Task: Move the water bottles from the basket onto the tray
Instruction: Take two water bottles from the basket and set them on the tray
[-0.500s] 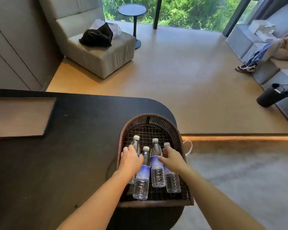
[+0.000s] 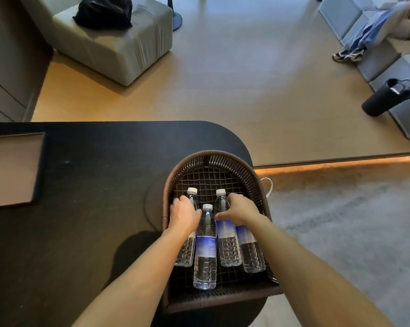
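Note:
A dark woven basket [image 2: 208, 154] sits at the rounded right end of the black table [image 2: 93, 208]. Several clear water bottles with blue labels and white caps lie in it side by side, caps pointing away from me. My left hand [image 2: 184, 214] is wrapped around the shoulder of the leftmost bottle [image 2: 186, 252]. My right hand [image 2: 240, 210] covers the neck and cap of the rightmost bottle [image 2: 252, 253]. Two bottles [image 2: 205, 253] [image 2: 227, 246] lie untouched between them. The flat brown tray [image 2: 10, 168] with a dark rim lies at the table's far left, partly out of frame.
Past the table lie wooden floor, a grey armchair [image 2: 119, 50] with a black bag [image 2: 104, 11] on it, and a grey sofa [image 2: 388, 60] at the right where a person lies. A dark flask [image 2: 388, 97] lies on the sofa. Grey carpet [image 2: 340, 232] spreads to the basket's right.
The view has tilted down and drawn closer. My right hand has slid up over the rightmost bottle's cap. My left hand stays on the leftmost bottle. All bottles still lie in the basket.

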Action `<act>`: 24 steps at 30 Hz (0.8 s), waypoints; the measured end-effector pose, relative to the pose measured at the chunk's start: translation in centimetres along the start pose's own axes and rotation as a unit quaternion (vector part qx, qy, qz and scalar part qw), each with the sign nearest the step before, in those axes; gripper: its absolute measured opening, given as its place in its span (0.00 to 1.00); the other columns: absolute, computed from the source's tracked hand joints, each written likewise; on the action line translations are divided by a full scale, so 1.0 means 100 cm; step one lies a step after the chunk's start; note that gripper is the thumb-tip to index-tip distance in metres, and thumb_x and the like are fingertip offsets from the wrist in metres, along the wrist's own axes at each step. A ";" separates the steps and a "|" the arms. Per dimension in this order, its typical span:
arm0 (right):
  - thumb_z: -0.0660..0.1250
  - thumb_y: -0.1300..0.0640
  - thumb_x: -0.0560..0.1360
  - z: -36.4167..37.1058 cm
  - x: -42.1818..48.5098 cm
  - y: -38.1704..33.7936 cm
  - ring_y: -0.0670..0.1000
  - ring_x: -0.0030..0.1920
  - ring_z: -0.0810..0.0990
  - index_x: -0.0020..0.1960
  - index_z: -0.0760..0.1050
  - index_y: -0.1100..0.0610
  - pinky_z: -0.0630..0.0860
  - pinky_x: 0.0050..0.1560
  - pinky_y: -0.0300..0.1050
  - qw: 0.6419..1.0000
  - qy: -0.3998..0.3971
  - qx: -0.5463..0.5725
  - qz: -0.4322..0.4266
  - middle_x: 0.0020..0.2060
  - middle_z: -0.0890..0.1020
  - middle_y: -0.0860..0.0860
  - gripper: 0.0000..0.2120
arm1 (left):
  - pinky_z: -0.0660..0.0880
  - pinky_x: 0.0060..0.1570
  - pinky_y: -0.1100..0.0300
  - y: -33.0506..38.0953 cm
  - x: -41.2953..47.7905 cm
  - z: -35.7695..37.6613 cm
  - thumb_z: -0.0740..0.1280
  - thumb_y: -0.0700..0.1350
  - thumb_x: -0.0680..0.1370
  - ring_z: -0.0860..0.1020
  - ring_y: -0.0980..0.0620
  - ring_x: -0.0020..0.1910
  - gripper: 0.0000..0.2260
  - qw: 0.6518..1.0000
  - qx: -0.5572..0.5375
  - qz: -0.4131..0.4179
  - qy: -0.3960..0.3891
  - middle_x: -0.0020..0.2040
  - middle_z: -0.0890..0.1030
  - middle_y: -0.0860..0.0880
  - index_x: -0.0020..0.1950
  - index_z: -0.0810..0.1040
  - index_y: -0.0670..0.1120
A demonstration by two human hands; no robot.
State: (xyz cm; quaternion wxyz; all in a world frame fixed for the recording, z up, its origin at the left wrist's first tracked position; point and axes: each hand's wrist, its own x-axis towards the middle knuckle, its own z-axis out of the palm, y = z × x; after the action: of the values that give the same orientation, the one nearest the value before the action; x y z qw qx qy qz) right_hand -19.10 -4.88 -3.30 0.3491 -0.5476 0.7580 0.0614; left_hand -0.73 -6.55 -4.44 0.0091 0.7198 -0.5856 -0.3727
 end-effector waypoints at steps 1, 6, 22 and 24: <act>0.78 0.36 0.63 0.001 -0.002 0.003 0.51 0.46 0.80 0.52 0.73 0.50 0.77 0.43 0.49 1.000 0.008 0.019 0.001 0.48 0.79 0.49 0.27 | 0.71 0.64 0.49 0.001 0.000 0.000 0.74 0.50 0.76 0.73 0.40 0.65 0.25 1.000 -0.007 -0.007 0.000 0.66 0.74 0.40 0.67 0.72 0.39; 0.83 0.46 0.62 0.010 -0.025 0.012 0.50 0.45 0.79 0.48 0.75 0.52 0.76 0.41 0.47 0.985 0.060 0.158 -0.031 0.46 0.78 0.50 0.23 | 0.75 0.60 0.48 0.003 -0.011 -0.005 0.79 0.50 0.71 0.75 0.43 0.60 0.23 0.999 -0.035 0.008 0.008 0.61 0.74 0.43 0.62 0.76 0.42; 0.82 0.51 0.69 0.058 -0.148 0.031 0.34 0.56 0.78 0.64 0.70 0.44 0.76 0.51 0.30 0.921 0.224 0.309 -0.085 0.53 0.79 0.36 0.29 | 0.76 0.58 0.55 -0.046 -0.117 -0.024 0.79 0.54 0.70 0.78 0.50 0.64 0.35 0.975 -0.103 0.196 0.032 0.64 0.81 0.53 0.75 0.72 0.51; 0.82 0.50 0.69 0.063 -0.160 0.029 0.37 0.56 0.79 0.64 0.72 0.47 0.77 0.53 0.33 0.914 0.254 0.305 -0.089 0.54 0.80 0.39 0.28 | 0.79 0.53 0.56 -0.050 -0.124 -0.027 0.79 0.55 0.69 0.81 0.53 0.57 0.28 0.968 -0.098 0.229 0.026 0.57 0.83 0.55 0.67 0.78 0.51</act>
State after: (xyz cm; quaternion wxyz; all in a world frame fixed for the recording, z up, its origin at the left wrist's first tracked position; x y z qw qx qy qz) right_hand -16.17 11.88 0.69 0.2991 -0.4771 0.7509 -0.3450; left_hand 4.47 4.44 1.84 0.1803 0.5713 -0.6950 -0.3976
